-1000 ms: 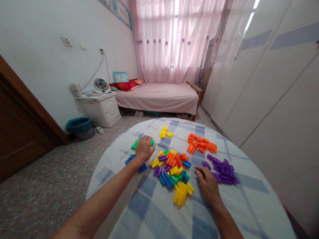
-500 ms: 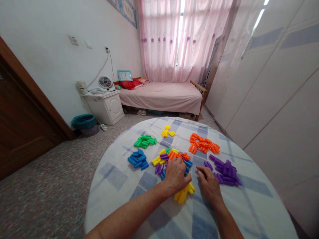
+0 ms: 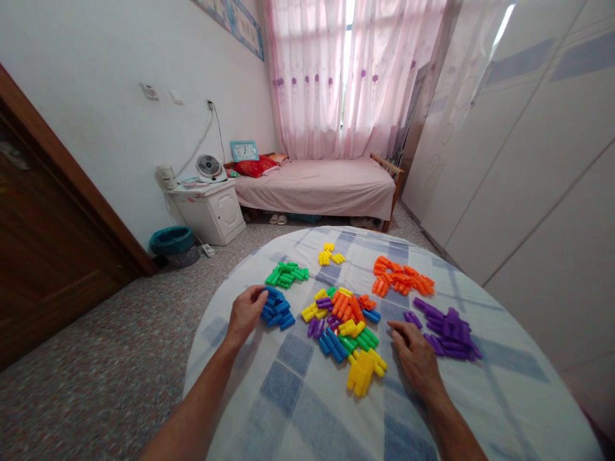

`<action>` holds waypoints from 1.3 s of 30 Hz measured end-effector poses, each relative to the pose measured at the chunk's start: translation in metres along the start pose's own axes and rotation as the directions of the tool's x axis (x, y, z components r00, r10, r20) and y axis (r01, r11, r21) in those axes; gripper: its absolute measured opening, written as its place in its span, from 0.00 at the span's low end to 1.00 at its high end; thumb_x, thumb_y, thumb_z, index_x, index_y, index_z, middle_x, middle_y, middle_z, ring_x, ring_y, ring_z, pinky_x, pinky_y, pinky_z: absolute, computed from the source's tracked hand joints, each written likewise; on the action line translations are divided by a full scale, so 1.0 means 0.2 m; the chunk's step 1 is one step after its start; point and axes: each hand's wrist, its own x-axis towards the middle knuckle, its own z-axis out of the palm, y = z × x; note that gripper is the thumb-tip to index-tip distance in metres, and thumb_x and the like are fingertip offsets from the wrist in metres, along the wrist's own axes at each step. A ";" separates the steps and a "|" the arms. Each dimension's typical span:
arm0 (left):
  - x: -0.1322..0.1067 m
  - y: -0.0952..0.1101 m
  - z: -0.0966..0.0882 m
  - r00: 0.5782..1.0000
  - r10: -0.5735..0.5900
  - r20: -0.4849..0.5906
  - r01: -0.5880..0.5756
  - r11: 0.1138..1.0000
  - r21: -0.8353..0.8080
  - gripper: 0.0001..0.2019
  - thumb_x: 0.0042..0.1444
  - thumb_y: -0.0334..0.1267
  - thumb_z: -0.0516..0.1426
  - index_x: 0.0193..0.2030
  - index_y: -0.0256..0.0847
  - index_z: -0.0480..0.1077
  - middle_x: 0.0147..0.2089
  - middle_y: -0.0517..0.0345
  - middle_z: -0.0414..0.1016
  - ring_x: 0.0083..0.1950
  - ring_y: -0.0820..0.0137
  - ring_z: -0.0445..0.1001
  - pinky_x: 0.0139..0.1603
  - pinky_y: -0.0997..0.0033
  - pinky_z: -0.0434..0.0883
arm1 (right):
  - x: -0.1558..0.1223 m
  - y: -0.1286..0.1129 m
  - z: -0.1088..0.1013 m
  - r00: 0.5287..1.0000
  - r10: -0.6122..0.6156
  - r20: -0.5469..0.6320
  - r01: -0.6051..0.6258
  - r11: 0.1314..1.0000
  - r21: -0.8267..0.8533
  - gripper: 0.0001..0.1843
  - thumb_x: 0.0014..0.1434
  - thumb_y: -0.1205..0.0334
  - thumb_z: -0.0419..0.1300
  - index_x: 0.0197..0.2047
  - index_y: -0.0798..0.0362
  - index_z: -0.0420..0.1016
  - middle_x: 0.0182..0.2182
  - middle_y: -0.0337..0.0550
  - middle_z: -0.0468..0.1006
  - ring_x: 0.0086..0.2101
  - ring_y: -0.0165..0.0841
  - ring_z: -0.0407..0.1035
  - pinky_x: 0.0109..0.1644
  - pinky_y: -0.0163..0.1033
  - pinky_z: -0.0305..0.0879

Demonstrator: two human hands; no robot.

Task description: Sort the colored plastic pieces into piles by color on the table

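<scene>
Where my feed shows the left hand [image 3: 245, 314], its thumb and index finger meet the near-left edge of the pile of blue tube blocks [image 3: 277, 310]; I cannot tell whether they grip a block or just touch the pile. I have the right hand [image 3: 417, 358] lying on the surface [image 3: 336, 422], loosely curled and unclenched, its fingertips near a small purple piece [image 3: 412, 319] beside the larger purple pile [image 3: 451, 333]. Between the two hands I see the mixed heap [image 3: 343, 317], where orange, yellow, purple, blue and green plastic blocks lie together, with a joined yellow cluster [image 3: 361, 372] at its near end. Just beyond the blue pile sits the green pile [image 3: 287, 274]; a few yellow blocks [image 3: 330, 257] lie farther off toward the middle, and the orange pile [image 3: 402, 279] spreads to their right. A blue-and-white checked cloth covers the round surface. Past it I can make out a bed [image 3: 317, 189] with a pink cover, a white nightstand [image 3: 225, 214] carrying a small fan [image 3: 209, 166], and a teal-rimmed wastebasket [image 3: 173, 241] on the speckled floor [image 3: 120, 333].
</scene>
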 end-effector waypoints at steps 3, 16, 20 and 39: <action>0.01 -0.15 -0.04 0.998 -0.059 -0.017 0.059 0.997 0.039 0.18 0.49 0.49 0.55 0.39 0.38 0.75 0.36 0.54 0.79 0.39 0.64 0.75 0.44 0.65 0.71 | 0.00 0.00 0.00 1.000 0.001 -0.002 -0.001 1.000 -0.005 0.18 0.55 0.55 0.48 0.41 0.55 0.75 0.40 0.48 0.76 0.41 0.39 0.70 0.47 0.45 0.64; -0.23 0.06 0.08 0.930 0.334 -0.156 -0.300 0.932 0.204 0.12 0.59 0.40 0.50 0.46 0.41 0.69 0.49 0.50 0.70 0.53 0.63 0.69 0.55 0.58 0.68 | -0.01 -0.03 -0.01 1.000 0.005 -0.007 -0.004 1.000 0.014 0.17 0.56 0.57 0.48 0.40 0.55 0.74 0.40 0.48 0.76 0.42 0.38 0.69 0.48 0.45 0.63; -0.46 0.25 0.23 0.803 0.546 0.237 -0.577 0.813 0.082 0.11 0.58 0.37 0.53 0.47 0.44 0.70 0.48 0.52 0.73 0.51 0.65 0.71 0.53 0.62 0.70 | -0.01 -0.03 0.00 1.000 0.009 -0.013 -0.009 1.000 0.018 0.17 0.56 0.57 0.48 0.41 0.54 0.74 0.40 0.48 0.76 0.43 0.38 0.69 0.49 0.45 0.63; -0.25 0.22 0.68 0.987 0.153 0.053 -0.154 0.988 0.011 0.13 0.62 0.39 0.47 0.45 0.41 0.70 0.49 0.52 0.72 0.52 0.67 0.70 0.56 0.62 0.66 | -0.32 -0.08 0.05 0.730 -0.605 0.318 0.678 0.700 -0.225 0.33 0.46 0.64 0.63 0.57 0.43 0.66 0.53 0.49 0.72 0.50 0.46 0.68 0.49 0.50 0.66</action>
